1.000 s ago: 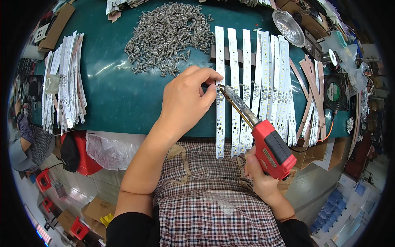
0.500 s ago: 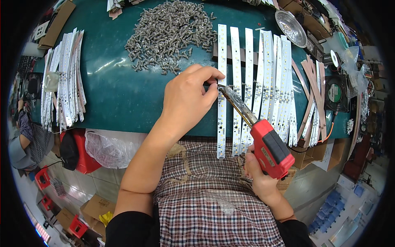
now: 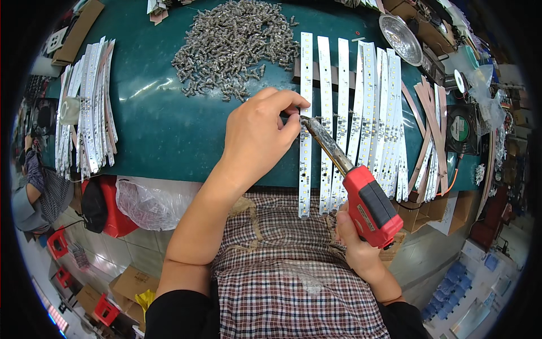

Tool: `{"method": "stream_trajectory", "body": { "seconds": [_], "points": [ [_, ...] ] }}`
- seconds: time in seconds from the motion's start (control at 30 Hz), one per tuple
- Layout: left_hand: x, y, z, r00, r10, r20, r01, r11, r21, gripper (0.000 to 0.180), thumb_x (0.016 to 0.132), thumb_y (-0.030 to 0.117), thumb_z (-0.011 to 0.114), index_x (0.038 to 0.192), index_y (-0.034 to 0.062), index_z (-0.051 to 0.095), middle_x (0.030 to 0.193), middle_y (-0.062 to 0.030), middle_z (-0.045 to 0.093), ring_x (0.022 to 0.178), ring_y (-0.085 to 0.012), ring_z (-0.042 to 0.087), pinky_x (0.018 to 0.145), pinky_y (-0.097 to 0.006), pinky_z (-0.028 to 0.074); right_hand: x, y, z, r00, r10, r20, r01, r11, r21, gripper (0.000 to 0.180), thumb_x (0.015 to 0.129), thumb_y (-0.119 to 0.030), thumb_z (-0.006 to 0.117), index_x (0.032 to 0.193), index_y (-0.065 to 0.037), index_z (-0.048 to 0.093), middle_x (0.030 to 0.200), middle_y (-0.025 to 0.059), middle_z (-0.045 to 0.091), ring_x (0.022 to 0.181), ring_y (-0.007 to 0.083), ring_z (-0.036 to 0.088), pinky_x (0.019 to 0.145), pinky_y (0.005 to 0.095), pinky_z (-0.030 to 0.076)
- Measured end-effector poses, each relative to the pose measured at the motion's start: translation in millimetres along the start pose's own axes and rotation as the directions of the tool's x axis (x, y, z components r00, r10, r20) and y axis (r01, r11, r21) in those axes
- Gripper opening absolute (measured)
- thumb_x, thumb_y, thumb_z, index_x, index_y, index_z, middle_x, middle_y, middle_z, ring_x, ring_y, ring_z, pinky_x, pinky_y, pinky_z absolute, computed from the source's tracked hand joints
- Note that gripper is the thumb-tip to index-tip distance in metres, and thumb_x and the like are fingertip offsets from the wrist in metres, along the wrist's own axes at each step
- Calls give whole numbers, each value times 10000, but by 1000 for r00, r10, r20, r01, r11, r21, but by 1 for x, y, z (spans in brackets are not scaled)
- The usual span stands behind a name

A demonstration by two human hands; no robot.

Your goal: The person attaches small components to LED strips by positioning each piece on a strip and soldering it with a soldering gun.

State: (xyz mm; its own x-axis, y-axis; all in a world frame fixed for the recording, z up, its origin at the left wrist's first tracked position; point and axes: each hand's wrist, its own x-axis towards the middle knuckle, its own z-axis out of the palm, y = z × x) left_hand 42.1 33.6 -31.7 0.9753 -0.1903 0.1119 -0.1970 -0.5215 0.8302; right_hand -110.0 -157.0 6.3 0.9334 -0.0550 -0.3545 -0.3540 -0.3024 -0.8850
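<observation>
With thumb and fingers pinched together, my left hand [image 3: 262,133] is at the left edge of the nearest white LED strip [image 3: 305,164]. Whatever sits in the pinch is hidden by the fingers. My right hand [image 3: 357,246] grips a red and black soldering gun [image 3: 372,206]. Its long metal barrel slants up to the left, and the tip meets the strip right beside my left fingertips. More white LED strips [image 3: 367,96] with small components along their middles lie side by side to the right. Beyond my left hand is a heap of small metal parts [image 3: 234,45].
At the left lies a stack of LED strips [image 3: 87,113]. Bare brownish strips [image 3: 432,124], a black fan [image 3: 460,129], a solder spool [image 3: 456,81] and a shiny metal bowl [image 3: 400,38] are on the right. A dark bar [image 3: 333,78] runs beneath the strips on the green table [image 3: 152,135].
The nearest strips have shifted very slightly to the right. The soldering gun has barely moved, its tip staying beside my left fingertips, and both hands keep their holds.
</observation>
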Motion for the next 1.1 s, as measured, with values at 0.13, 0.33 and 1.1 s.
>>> {"method": "stream_trajectory", "body": {
  "seconds": [0.13, 0.33, 1.1],
  "points": [
    [0, 1, 0, 1000, -26, 12, 27, 1000, -16, 233, 766, 17, 656, 984, 86, 701, 823, -16, 640, 549, -68, 513, 536, -217, 424, -2, 1, -2, 999, 28, 37, -29, 999, 38, 95, 903, -61, 621, 961, 10, 598, 724, 40, 566, 629, 128, 551, 605, 294, 472],
    [2, 5, -1, 1000, -26, 17, 26, 999, -37, 217, 774, 14, 654, 976, 78, 701, 839, -20, 642, 563, -69, 524, 550, -211, 429, -13, -4, -11, 943, -217, -252, 244, 966, 83, 110, 915, -41, 529, 973, 15, 454, 797, 59, 482, 459, 62, 402, 430, 219, 361],
    [-5, 16, -5, 982, -69, 174, 101, 977, -188, 460, 740, -17, 718, 1186, 22, 615, 1165, -76, 589, 771, -114, 665, 637, -201, 514, 105, 37, -184, 703, -621, -348, -211, 285, -935, 501, 701, -38, 735, 1145, -69, 507, 1071, 134, 521, 858, 378, 603, 692, 440, 487]
  ]
}}
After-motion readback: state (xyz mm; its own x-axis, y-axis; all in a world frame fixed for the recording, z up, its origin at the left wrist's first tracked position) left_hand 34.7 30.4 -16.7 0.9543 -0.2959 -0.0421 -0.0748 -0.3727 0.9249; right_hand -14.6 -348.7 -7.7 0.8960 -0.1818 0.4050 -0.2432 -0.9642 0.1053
